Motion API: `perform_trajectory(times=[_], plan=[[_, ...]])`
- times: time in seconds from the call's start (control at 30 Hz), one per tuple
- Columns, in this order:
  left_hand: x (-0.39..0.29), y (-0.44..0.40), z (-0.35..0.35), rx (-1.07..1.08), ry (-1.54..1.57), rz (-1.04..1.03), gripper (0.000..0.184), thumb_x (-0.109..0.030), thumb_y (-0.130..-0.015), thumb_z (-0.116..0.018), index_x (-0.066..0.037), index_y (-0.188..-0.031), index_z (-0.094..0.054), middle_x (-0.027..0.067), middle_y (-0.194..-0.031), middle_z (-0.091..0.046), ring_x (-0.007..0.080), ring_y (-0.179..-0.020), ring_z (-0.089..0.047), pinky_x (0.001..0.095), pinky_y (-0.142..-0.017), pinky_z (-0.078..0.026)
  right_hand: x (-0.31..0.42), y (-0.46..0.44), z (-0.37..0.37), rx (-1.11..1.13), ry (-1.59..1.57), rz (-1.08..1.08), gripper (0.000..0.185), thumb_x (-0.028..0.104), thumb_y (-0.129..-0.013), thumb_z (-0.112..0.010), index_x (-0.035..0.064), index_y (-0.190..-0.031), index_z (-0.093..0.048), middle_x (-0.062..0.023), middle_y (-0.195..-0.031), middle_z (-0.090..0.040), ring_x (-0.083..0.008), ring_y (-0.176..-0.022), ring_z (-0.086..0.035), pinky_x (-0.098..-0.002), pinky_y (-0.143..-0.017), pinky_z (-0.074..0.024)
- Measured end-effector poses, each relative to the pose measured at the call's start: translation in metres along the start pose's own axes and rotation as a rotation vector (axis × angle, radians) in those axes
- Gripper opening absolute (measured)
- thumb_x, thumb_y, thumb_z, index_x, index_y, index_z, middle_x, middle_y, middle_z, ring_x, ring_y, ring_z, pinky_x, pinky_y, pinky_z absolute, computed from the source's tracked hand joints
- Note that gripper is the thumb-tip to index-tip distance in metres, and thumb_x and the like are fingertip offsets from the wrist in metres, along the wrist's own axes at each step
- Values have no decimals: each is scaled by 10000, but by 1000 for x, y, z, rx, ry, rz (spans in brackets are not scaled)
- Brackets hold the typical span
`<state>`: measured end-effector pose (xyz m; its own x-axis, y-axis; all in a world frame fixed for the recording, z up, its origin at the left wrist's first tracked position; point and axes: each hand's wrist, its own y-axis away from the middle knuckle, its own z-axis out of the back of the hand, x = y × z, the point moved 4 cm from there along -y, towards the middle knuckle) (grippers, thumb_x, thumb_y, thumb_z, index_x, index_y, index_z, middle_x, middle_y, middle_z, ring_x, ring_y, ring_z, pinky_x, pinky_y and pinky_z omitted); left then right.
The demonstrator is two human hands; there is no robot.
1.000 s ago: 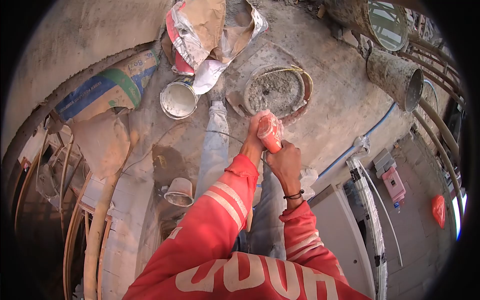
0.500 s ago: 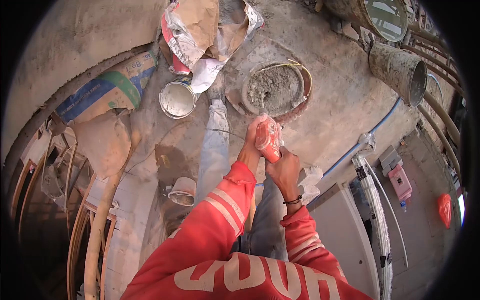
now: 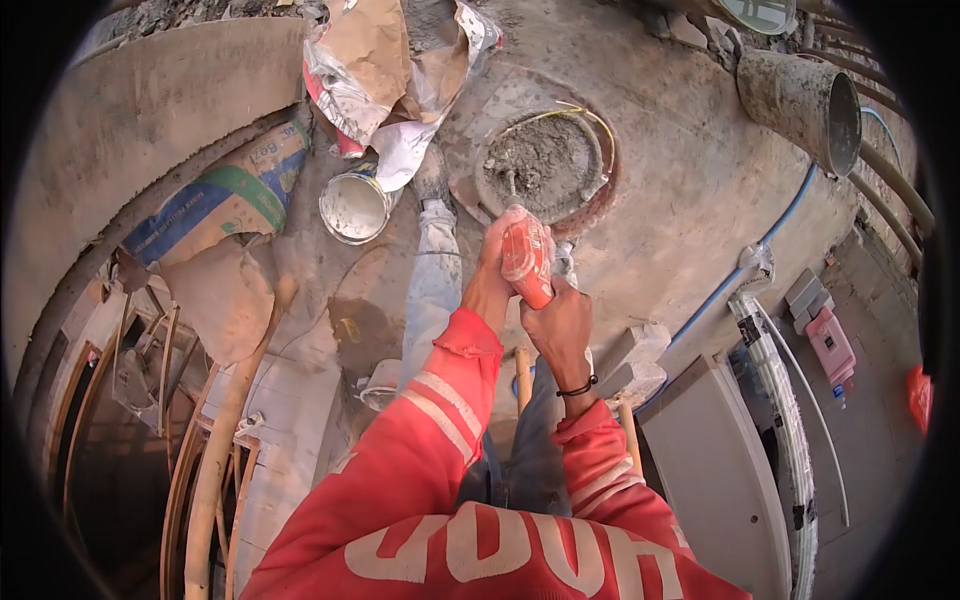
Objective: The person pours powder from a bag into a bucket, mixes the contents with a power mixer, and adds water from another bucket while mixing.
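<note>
A red power drill [image 3: 527, 262], dusted with grey, is between my two hands. My left hand [image 3: 490, 262] is wrapped round its left side near the front. At the rear end, my right hand [image 3: 562, 322] is closed round the grip. Just ahead of the drill is a round tub [image 3: 484, 190] of wet grey mortar [image 3: 548, 160]. A thin shaft enters the mortar near its left side, its lower end hidden. A yellow strip [image 3: 605, 130] curves along the tub's far right rim.
Left of the tub are a white-coated bucket [image 3: 355, 208], torn paper sacks [image 3: 370, 70] and a blue-green printed bag [image 3: 225, 190]. A blue hose [image 3: 720, 285] crosses the floor at right, near pale blocks [image 3: 635, 365]. A mortar-crusted bucket [image 3: 795, 105] lies on its side.
The view has shifted and turned slightly. Both hands keep hold of the drill, which appears a little further left and tilted differently above the tub's near edge.
</note>
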<state>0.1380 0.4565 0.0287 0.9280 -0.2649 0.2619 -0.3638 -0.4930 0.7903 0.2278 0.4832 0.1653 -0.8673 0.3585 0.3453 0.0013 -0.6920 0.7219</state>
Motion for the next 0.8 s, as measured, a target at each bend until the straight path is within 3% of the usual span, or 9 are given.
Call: perform_trajectory(times=[0.1, 0.2, 0.3, 0.43, 0.57, 0.6, 0.7, 0.8], plan=[[-3, -7, -17, 94, -8, 21, 314, -344, -939, -613, -32, -902, -625, 195, -855, -641, 340, -717, -651, 466, -659, -582, 2, -8, 9, -19, -14, -3, 262, 172, -736, -732, -45, -879, -702, -302, -779, -682, -480, -782, -692, -503, -705, -552], [0, -10, -28, -109, 157, 83, 311, -336, -935, -615, -28, -898, -628, 195, -874, -638, 345, -735, -650, 470, -669, -581, -2, -17, 17, -26, 11, -22, 264, 183, -740, -736, -31, -891, -712, -296, -782, -686, -477, -799, -695, -510, -719, -551], [-4, -22, -41, 41, -16, 23, 311, -340, -930, -619, -33, -887, -624, 190, -890, -634, 349, -747, -645, 472, -675, -577, -1, -30, 28, -42, 16, -31, 268, 191, -740, -737, -22, -902, -721, -291, -784, -691, -475, -813, -697, -515, -733, -550], [5, -41, -56, -135, 41, 66, 266, -348, -899, -655, -104, -817, -587, 140, -813, -615, 337, -740, -631, 489, -652, -559, -6, -42, 49, -58, -9, -50, 266, 193, -733, -736, -24, -887, -726, -286, -792, -697, -476, -812, -696, -513, -741, -547], [15, -50, -76, -170, -59, 46, 275, -335, -868, -680, -103, -788, -554, 148, -780, -603, 343, -678, -623, 507, -612, -555, -17, -51, 65, -6, -11, -108, 270, 195, -732, -706, -13, -902, -730, -298, -838, -710, -488, -862, -701, -531, -756, -551], [20, -53, -76, -94, 22, 86, 289, -317, -872, -694, -54, -826, -585, 153, -849, -608, 332, -744, -628, 481, -648, -554, -22, -54, 65, -22, -30, -97, 269, 192, -729, -701, -17, -897, -728, -300, -837, -708, -491, -861, -699, -531, -757, -549], [28, -67, -75, -179, -9, 51, 280, -328, -861, -682, -93, -787, -550, 149, -768, -605, 342, -626, -611, 521, -592, -552, -36, -55, 64, -61, -71, -100, 274, 194, -726, -697, -26, -888, -724, -304, -837, -704, -499, -856, -694, -532, -762, -542], [32, -65, -77, -198, -88, 61, 271, -318, -863, -685, -95, -786, -551, 148, -758, -606, 341, -633, -615, 516, -596, -553, -39, -47, 67, -54, -87, -141, 291, 214, -732, -710, -30, -890, -723, -305, -840, -704, -499, -852, -692, -533, -767, -539]])
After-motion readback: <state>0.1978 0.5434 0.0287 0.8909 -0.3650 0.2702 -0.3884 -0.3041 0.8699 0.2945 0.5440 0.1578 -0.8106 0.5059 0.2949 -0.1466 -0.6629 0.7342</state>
